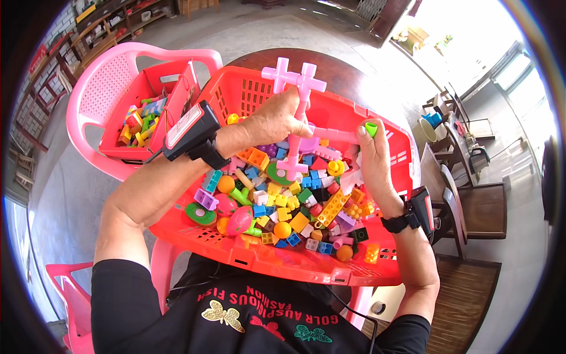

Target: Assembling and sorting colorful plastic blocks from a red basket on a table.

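Near the centre of the frame, slightly above the middle, the person's left hand is curling its fingers around a pink plastic construction piece, a stack of cross-shaped connectors and tubes that is rising above the red basket. The fingers are pressed together on the upright stem, so the pink piece is being held over the middle of the basket, with its two cross-shaped tops sticking up toward the upper centre of the frame. Just to the right, the right hand is gripping the horizontal arm of the same pink piece, and its thumb and forefinger are pinching a small green block at the end of that arm. Both wrists are wearing dark strapped devices.

The red basket is filling the middle of the picture and is holding a heap of coloured toy blocks: yellow, blue, orange and green bricks, orange balls and a pink strawberry-shaped piece toward the lower left of the pile. In the upper left of the frame a pink plastic chair is carrying a smaller red box with more coloured blocks inside. A dark round table is showing behind the basket.
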Action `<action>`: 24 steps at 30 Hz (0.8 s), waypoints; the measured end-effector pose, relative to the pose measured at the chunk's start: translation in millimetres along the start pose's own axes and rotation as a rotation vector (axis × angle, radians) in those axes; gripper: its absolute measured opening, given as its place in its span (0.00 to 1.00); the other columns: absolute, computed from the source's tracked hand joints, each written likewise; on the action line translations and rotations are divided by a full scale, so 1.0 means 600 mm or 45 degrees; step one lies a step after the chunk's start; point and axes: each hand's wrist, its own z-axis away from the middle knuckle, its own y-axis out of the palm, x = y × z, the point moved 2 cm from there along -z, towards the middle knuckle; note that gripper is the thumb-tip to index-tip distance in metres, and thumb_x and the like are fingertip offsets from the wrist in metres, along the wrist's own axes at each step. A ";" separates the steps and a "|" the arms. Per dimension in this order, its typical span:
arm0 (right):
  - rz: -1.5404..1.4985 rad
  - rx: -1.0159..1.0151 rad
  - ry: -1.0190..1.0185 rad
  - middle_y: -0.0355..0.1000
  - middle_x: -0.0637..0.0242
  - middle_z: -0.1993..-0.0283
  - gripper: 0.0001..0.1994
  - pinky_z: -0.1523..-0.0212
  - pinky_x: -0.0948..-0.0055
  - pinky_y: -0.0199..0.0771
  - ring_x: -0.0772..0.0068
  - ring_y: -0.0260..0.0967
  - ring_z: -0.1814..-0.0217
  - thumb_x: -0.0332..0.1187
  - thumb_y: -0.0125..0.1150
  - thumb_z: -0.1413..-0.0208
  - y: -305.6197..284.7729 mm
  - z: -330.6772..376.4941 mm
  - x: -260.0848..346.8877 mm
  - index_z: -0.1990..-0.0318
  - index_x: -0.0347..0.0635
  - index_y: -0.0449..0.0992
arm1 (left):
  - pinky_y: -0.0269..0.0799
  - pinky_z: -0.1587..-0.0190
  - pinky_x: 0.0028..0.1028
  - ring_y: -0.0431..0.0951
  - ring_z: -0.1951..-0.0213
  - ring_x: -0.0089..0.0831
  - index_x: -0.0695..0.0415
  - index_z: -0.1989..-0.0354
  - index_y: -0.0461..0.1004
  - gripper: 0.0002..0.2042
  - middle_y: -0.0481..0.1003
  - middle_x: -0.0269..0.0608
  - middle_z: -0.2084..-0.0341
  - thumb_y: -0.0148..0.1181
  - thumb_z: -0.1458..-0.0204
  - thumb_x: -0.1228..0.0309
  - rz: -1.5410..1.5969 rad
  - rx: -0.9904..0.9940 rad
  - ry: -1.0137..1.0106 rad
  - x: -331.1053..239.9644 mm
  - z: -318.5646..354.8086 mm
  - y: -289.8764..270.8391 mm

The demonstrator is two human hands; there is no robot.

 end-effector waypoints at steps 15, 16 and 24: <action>-0.244 0.354 0.098 0.65 0.70 0.80 0.05 0.79 0.81 0.60 0.81 0.60 0.82 0.33 0.53 0.45 -0.028 -0.029 0.010 0.64 0.43 0.66 | 0.69 0.62 0.28 0.74 0.64 0.24 0.59 0.59 0.65 0.18 0.72 0.37 0.70 0.63 0.52 0.62 -0.362 -0.044 0.097 0.018 -0.019 -0.027; -0.275 0.277 0.091 0.65 0.70 0.80 0.05 0.80 0.81 0.59 0.81 0.60 0.82 0.33 0.53 0.45 -0.036 -0.032 0.009 0.64 0.43 0.66 | 0.69 0.61 0.28 0.73 0.63 0.24 0.59 0.58 0.67 0.19 0.73 0.37 0.69 0.61 0.50 0.58 -0.491 -0.052 0.046 0.018 -0.022 -0.032; -0.302 0.168 0.106 0.64 0.71 0.80 0.08 0.81 0.82 0.58 0.82 0.59 0.82 0.38 0.54 0.44 -0.053 -0.043 -0.005 0.65 0.45 0.66 | 0.69 0.57 0.24 0.72 0.59 0.24 0.60 0.54 0.67 0.19 0.72 0.38 0.64 0.51 0.43 0.55 -0.069 -0.114 0.121 0.062 -0.031 -0.030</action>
